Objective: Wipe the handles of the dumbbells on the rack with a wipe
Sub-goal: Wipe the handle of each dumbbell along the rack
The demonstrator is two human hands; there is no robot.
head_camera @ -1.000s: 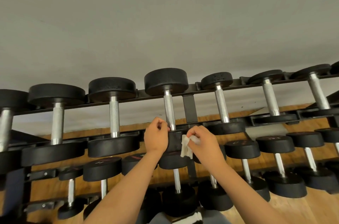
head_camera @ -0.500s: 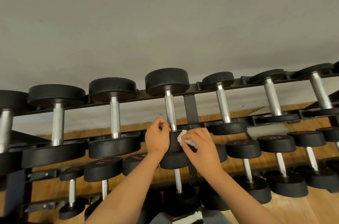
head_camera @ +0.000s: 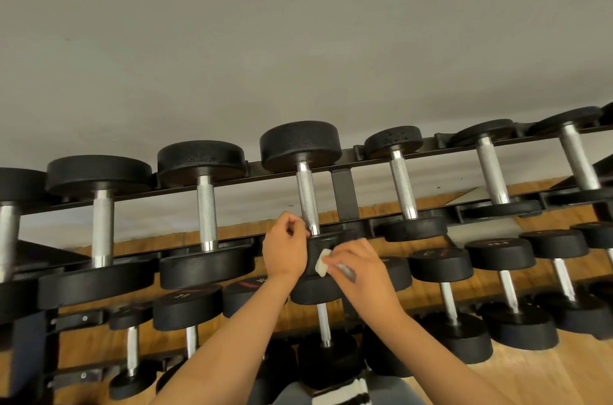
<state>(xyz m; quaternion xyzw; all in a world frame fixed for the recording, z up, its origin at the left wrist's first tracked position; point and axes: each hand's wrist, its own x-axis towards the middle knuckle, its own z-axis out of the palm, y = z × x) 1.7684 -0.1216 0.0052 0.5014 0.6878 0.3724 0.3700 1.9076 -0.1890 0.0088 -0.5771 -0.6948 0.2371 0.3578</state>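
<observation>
At the top tier of the rack (head_camera: 343, 192) we take the centre dumbbell (head_camera: 300, 146) as our reference. It lies across both rails, and its knurled steel handle (head_camera: 306, 199) is bare.

We note the left hand (head_camera: 287, 252) at the left side of this dumbbell's near head (head_camera: 315, 248). Its fingers are curled over the head's top edge and meet the foot of the handle, a narrow grip closed on the head.

We note the right hand (head_camera: 358, 272) at the lower right of the same head. It pinches a small wadded white wipe (head_camera: 323, 267) between thumb and fingers. The wipe sits against the head's front face, below the handle and not on it. The right fingers are blurred, so we cannot tell how firmly the wipe is pressed.

To either side of the centre dumbbell, neighbouring dumbbells (head_camera: 202, 202) sit on the same tier with their handles uncovered. Below it, second-tier dumbbells (head_camera: 439, 267) carry pale and reddish markings on their end faces. One end face at lower left (head_camera: 185, 297) bears numerals we read as possibly "35". The rest, and any brand lettering, are too blurred to read.

Behind the centre dumbbell stand a grey wall (head_camera: 298, 39) and wood flooring (head_camera: 530, 381). Beneath it, a black-and-white striped cloth (head_camera: 341, 393) shows at the bottom edge.
</observation>
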